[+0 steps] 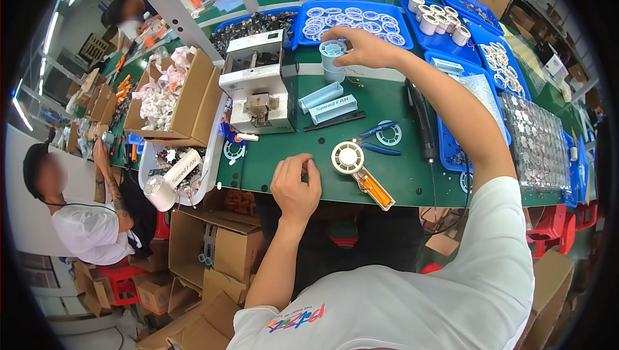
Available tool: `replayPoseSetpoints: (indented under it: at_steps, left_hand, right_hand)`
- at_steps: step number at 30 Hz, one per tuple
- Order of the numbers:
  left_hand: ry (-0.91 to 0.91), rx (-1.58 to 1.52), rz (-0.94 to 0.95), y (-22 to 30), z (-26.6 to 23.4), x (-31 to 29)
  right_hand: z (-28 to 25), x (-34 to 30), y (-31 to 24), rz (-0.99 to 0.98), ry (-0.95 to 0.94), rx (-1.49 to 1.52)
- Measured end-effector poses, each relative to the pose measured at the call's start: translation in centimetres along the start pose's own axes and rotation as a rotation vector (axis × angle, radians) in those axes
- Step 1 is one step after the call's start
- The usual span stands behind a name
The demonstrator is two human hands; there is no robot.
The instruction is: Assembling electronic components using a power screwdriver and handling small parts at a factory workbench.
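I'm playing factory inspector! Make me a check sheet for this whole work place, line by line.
Surface: green table, with small dark spots.
Job's things: upright blue housing; white fan with its orange-filled handle lying open; pale-blue casing pieces.
Clutter: blue-handled pliers, black screwdriver, tray of white rings.
Hands: right hand grips the blue housing; left hand loosely curled near the front edge, contents hidden.
Cables: thin wires beside the blue housing.
Surroundings: seated co-worker at left; cardboard boxes below the table.
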State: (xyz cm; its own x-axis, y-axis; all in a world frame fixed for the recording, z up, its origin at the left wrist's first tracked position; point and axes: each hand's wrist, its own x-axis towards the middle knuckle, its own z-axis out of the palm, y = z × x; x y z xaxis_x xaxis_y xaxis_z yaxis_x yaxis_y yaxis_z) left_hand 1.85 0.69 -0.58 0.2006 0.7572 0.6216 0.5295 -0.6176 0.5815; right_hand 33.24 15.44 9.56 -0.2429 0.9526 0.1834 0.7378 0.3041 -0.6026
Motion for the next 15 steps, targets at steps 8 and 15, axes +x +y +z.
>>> replayPoseSetpoints:
  at_steps: [8,15]
  left_hand:
    - [0.009,-0.011,0.005,0.2,-0.1,0.1]
    - [0.019,-0.010,0.005,-0.1,-0.1,0.0]
  right_hand:
    - [1.4,-0.2,0.1,0.034,-0.028,0.030]
    - [2.6,-0.4,-0.8,0.007,0.004,0.014]
